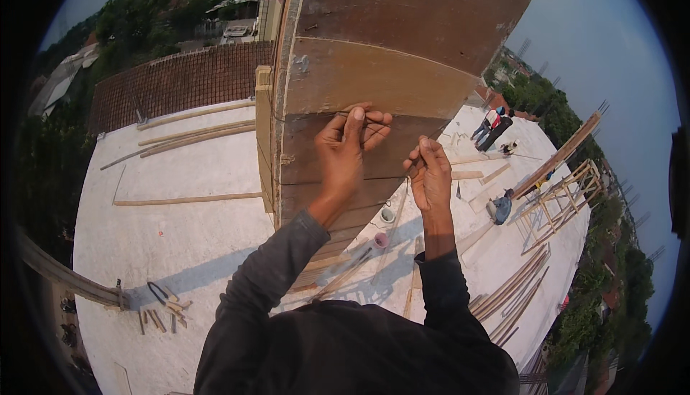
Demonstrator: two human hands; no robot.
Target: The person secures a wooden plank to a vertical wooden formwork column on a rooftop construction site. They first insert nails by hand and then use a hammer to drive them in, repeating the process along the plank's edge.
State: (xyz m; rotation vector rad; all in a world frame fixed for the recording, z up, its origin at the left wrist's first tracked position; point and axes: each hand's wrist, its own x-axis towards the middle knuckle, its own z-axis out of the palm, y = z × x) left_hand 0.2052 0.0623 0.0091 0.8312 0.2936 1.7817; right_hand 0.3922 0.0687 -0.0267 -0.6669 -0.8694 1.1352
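In front of me rises a column form of brown wooden panels (374, 79), with a thin dark wire (343, 113) running across its face. My left hand (343, 143) is raised against the panel, thumb and fingers pinched on the wire. To its right, near the form's right edge, my right hand (430, 176) is also closed in a pinch, with a thin length of wire at its fingertips. How the wire runs between the two hands is hard to make out.
A pale slab spreads below, with long timbers (194, 200) at left and stacked poles (510, 298) at right. Short wood offcuts (162, 316) lie lower left. Several people (494, 127) are at the far right, one crouching (499, 208) near a wooden frame (568, 194). Buckets (381, 240) stand by the form's base.
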